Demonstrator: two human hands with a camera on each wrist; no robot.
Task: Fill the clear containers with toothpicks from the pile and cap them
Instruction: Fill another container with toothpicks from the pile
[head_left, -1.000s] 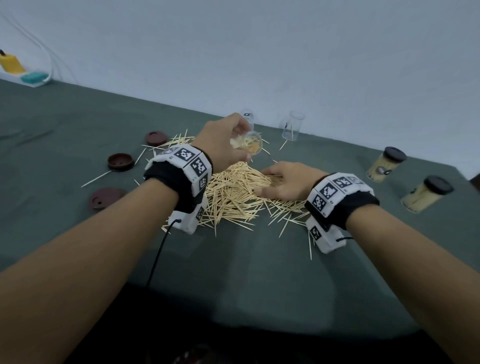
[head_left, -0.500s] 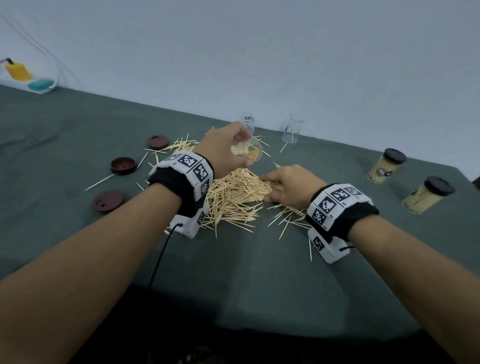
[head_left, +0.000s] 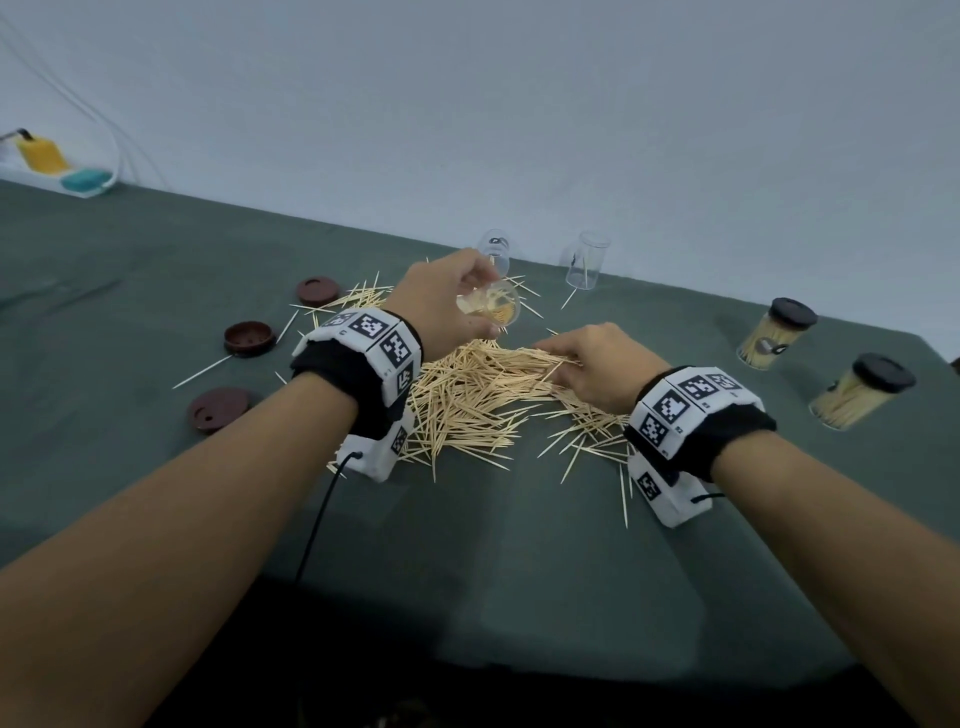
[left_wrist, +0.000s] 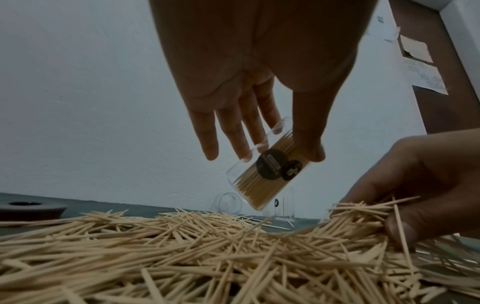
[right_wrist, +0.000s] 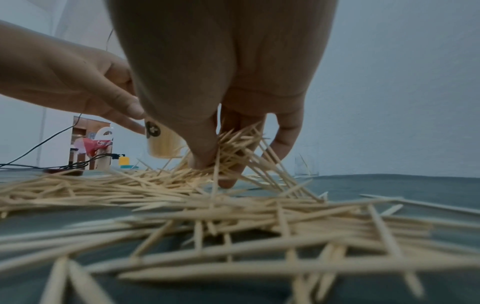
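The right hand (head_left: 597, 366) has been closing over the toothpick pile (head_left: 483, 395) since a second ago and is now pinching a bunch of toothpicks at the pile's right side. The left hand (head_left: 447, 306) is still holding a partly filled clear container (left_wrist: 270, 170) tilted above the pile, fingers and thumb around it. Two capped, filled containers (head_left: 774, 332) are standing near the surface's (head_left: 156, 291) right edge.

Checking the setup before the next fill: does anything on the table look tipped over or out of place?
One empty clear container lies on its side behind the toothpick pile, while its neighbour stands upright. A few stray toothpicks lie apart near the brown caps.
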